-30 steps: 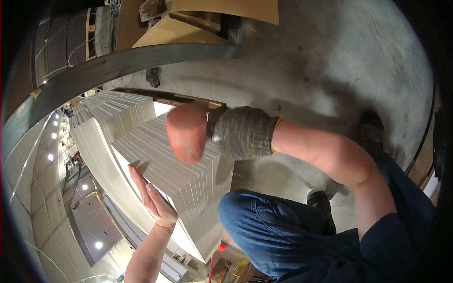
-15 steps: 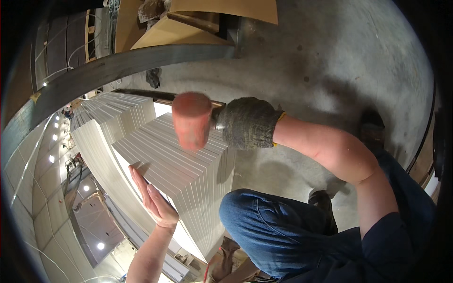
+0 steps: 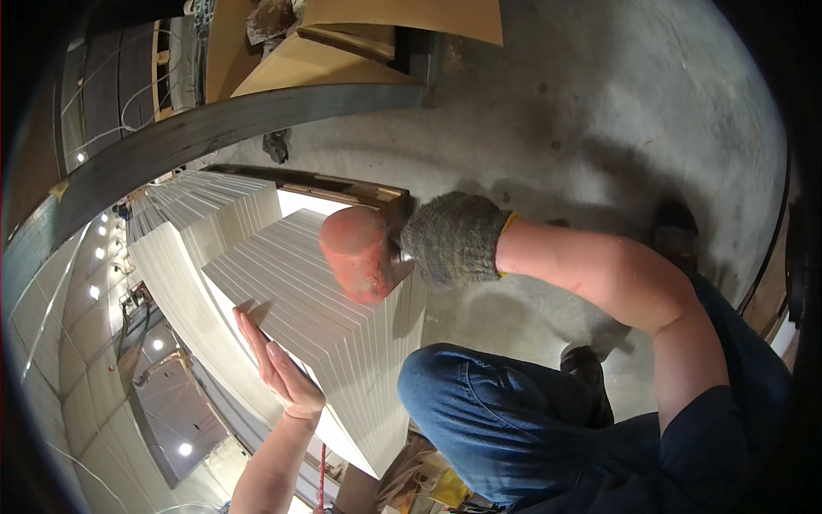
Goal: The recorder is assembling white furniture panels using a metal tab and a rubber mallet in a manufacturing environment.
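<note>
In my gloved right hand [image 3: 458,240] is a mallet, its worn red head [image 3: 355,255] over the right part of a stack of thin white panels [image 3: 270,265]. Fingers wrap the handle, which the dark knitted glove mostly hides. Whether the head touches the panel edges, I cannot tell. My bare left hand [image 3: 282,368] lies with fingers stretched out and palm against the stack's left face. The panels stand packed side by side, their edges showing as thin lines.
Another stack of white panels [image 3: 221,206] adjoins on the far left. Behind runs a grey metal beam [image 3: 300,107], with cardboard [image 3: 342,73] beyond it. A wooden pallet edge [image 3: 364,187] shows beside the stack, on the concrete floor [image 3: 556,163]. My bent knee [image 3: 449,385] is close on the right.
The mallet and my right hand have come lower and nearer, with the head shifting slightly right and tilting. My left hand stays in place. A red cord now shows below the stack.
</note>
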The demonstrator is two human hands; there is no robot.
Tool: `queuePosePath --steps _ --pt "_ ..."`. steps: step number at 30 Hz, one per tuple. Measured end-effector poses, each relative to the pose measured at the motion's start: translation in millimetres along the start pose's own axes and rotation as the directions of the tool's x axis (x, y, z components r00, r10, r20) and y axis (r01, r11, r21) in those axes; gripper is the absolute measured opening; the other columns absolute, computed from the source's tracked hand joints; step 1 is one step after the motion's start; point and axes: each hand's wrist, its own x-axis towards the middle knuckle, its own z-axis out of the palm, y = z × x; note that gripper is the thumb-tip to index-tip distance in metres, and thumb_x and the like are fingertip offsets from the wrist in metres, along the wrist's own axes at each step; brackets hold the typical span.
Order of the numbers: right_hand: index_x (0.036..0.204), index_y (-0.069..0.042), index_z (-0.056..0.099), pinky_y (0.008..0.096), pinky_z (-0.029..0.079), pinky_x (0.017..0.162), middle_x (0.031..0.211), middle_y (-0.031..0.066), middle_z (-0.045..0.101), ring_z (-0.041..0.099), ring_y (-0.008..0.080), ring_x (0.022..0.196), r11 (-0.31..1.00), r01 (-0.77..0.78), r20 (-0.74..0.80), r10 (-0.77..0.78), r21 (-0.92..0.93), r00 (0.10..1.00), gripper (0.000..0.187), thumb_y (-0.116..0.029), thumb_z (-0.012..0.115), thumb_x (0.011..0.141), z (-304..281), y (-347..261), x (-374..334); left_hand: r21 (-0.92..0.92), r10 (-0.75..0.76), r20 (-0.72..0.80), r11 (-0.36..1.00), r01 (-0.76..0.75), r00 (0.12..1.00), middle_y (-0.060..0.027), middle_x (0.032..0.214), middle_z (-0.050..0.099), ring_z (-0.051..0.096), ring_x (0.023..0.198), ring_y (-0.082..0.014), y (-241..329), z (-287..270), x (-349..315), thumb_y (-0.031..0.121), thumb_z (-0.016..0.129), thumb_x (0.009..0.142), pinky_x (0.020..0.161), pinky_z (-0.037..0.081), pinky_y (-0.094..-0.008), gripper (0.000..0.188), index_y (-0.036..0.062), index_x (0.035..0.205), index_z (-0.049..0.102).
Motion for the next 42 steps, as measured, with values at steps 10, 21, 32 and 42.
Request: queuePosePath --steps 10,21,32,42 --pt "0.101 -0.014 0.065 0.0437 0.05 0.063 0.077 0.0126 0.066 0.064 0.0301 0.07 0.997 -0.019 0.035 0.022 -0.073 0.999 0.029 -0.02 0.06 0.073 4.8 9.5 1.8 0.02 0.0 0.002 1.0 0.0 1.0 -0.0193 0.148 0.022 0.016 0.139 -0.0292 1.7 -0.4 -0.3 0.021 0.024 0.098 0.113 0.011 -0.0388 0.051 -0.0082 0.139 0.024" --pt "0.108 -0.023 0.062 0.0416 0.049 0.067 0.082 0.0101 0.066 0.063 0.0292 0.073 0.999 -0.051 0.034 0.051 0.008 0.998 0.033 -0.022 0.059 0.076 19.8 23.3 2.6 -0.024 0.033 -0.012 0.999 -0.033 0.999 -0.0183 0.148 0.024 0.016 0.139 -0.0285 -1.5 1.1 0.3 0.019 0.026 0.097 0.113 0.011 -0.0389 0.049 -0.006 0.139 0.027" --pt "0.11 -0.016 0.062 0.0428 0.05 0.069 0.088 0.0115 0.067 0.064 0.0304 0.077 0.997 -0.052 0.068 0.048 0.065 0.997 0.036 -0.019 0.057 0.074 8.1 22.3 2.0 -0.021 -0.011 -0.003 1.0 0.011 1.0 -0.0174 0.149 0.02 0.013 0.14 -0.0277 1.0 -0.7 -0.6 0.02 0.024 0.098 0.113 0.01 -0.0389 0.05 -0.0052 0.141 0.024" --pt "0.105 -0.015 0.065 0.0409 0.051 0.068 0.082 0.0127 0.067 0.064 0.0298 0.076 0.996 -0.081 0.055 0.08 0.024 0.995 0.03 -0.019 0.056 0.076 3.4 18.8 0.8 -0.022 0.001 0.016 1.0 -0.001 1.0 -0.0183 0.15 0.018 0.011 0.14 -0.0285 0.0 -1.8 -0.5 0.018 0.022 0.097 0.113 0.01 -0.039 0.05 -0.0062 0.141 0.022"
